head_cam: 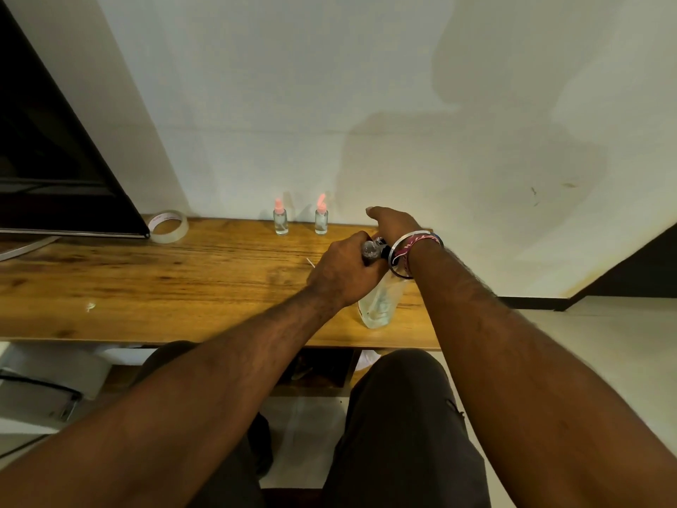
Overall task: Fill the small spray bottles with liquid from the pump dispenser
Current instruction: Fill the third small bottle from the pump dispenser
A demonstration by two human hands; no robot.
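Two small clear spray bottles with pink tops, one and another, stand at the back of the wooden table by the wall. A clear pump dispenser stands near the table's front right. My left hand grips a third small clear bottle up against the pump's head. My right hand lies over the top of the pump head, wrist bent, its fingers mostly hidden. The pump's spout is hidden between my hands.
A roll of clear tape lies at the back left beside a dark monitor. A thin white stick lies just left of my left hand. The table's right end is close to the dispenser.
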